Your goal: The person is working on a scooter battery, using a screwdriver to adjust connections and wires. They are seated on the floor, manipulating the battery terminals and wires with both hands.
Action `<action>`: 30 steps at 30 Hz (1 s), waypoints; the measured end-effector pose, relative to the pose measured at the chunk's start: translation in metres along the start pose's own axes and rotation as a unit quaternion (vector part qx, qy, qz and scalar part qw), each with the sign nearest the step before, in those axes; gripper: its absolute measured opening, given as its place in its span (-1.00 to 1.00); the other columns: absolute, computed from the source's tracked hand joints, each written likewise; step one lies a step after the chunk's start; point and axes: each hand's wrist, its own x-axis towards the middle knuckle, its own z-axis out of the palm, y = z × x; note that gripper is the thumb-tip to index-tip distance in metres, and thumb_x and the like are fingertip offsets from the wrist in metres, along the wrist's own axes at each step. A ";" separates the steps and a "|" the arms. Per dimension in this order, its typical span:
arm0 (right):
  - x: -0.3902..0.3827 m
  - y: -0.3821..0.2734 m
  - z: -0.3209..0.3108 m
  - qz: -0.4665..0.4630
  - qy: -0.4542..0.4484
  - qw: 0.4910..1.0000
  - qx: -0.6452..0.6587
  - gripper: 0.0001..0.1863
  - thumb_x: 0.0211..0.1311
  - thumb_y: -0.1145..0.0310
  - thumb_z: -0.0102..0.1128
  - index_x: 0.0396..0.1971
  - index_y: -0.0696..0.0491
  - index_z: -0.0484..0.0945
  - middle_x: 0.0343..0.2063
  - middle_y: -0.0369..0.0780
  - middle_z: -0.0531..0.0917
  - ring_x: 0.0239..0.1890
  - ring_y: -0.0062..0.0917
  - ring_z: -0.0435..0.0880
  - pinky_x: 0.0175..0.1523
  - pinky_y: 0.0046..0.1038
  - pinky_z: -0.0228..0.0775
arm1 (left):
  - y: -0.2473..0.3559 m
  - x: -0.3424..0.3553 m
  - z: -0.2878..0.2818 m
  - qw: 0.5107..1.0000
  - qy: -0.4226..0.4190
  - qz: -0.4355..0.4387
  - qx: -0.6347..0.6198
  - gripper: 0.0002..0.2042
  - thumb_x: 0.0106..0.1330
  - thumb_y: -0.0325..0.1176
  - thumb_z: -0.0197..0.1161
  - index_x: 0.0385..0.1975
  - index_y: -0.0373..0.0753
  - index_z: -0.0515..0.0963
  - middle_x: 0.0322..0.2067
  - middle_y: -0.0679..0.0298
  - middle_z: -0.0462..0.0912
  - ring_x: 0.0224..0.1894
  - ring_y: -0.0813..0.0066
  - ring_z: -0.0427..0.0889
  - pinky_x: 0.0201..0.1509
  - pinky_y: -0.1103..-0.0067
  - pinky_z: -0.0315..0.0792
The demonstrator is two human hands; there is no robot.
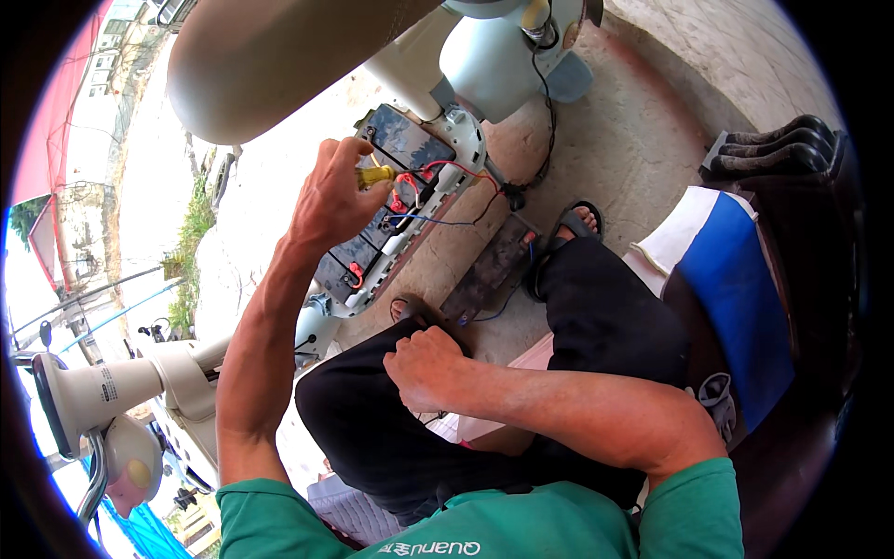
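My left hand [335, 191] grips a yellow-handled screwdriver [372, 175] over a row of dark batteries [408, 142] in a pale open housing [466, 135]. Red, blue and black wires [445, 222] run across the batteries and out to the right. The screwdriver's tip is hard to make out among the wires and terminals. My right hand [424, 365] is closed near my left knee; what it holds, if anything, is hidden.
A padded seat [279, 61] and pale body panels [480, 61] hang above. A dark slab [484, 270] with wires lies on the concrete between my sandalled feet. A white-and-blue padded piece [722, 279] is at the right, and a pale scooter [121, 387] stands at the left.
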 end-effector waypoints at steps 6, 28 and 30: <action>0.001 0.002 0.002 -0.002 0.006 1.000 0.006 -0.61 0.15 0.14 0.40 -0.14 0.10 0.69 -0.20 -0.06 0.73 -0.10 -0.23 0.74 -0.03 -0.20 0.52 | 0.000 -0.006 0.001 0.999 0.040 -0.029 -0.009 -0.77 0.39 -0.35 0.34 -0.11 -0.37 0.57 -0.23 -0.04 0.67 -0.23 0.14 0.72 -0.12 0.30 0.58; 0.000 0.001 0.000 0.001 0.003 1.000 -0.002 -0.60 0.16 0.12 0.39 -0.13 0.11 0.68 -0.17 -0.05 0.73 -0.06 -0.21 0.73 0.01 -0.19 0.51 | -0.019 -0.014 0.011 0.995 0.091 0.046 -0.007 -0.62 0.45 -0.07 0.30 -0.06 -0.30 0.53 -0.37 -0.04 0.72 -0.35 0.03 0.75 -0.24 0.26 0.57; 0.000 0.003 0.000 0.007 -0.002 1.000 -0.001 -0.60 0.16 0.13 0.39 -0.13 0.11 0.68 -0.17 -0.05 0.73 -0.06 -0.21 0.73 0.01 -0.19 0.51 | -0.013 -0.009 0.009 0.998 0.040 -0.038 -0.012 -0.63 0.41 -0.11 0.32 -0.03 -0.30 0.53 -0.31 -0.04 0.70 -0.31 0.05 0.74 -0.20 0.26 0.58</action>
